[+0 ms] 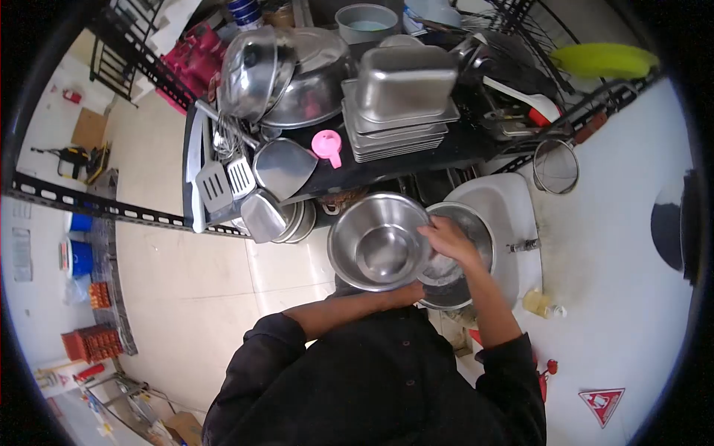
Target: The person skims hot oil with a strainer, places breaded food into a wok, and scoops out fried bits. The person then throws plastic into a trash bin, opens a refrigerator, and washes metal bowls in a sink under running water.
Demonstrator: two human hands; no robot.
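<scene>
A steel mixing bowl (381, 242) is held in front of my body, its open side facing up. My right hand (446, 239) grips the bowl's right rim, fingers closed on it. Low on the bowl's near side is my left hand (407, 295), partly hidden beneath it; its fingers do not show clearly. Behind my right hand a larger metal basin (476, 227) with cloudy contents sits at the white sink (520, 215), partly covered by the bowl and my hand.
A black shelf (327, 181) above carries stacked steel trays (398, 137), large bowls (312, 82), spatulas (216, 186) and a pink cup (326, 145). A strainer (555, 167) hangs at the right wall. Metal pans (265, 215) jut out below the shelf's left part.
</scene>
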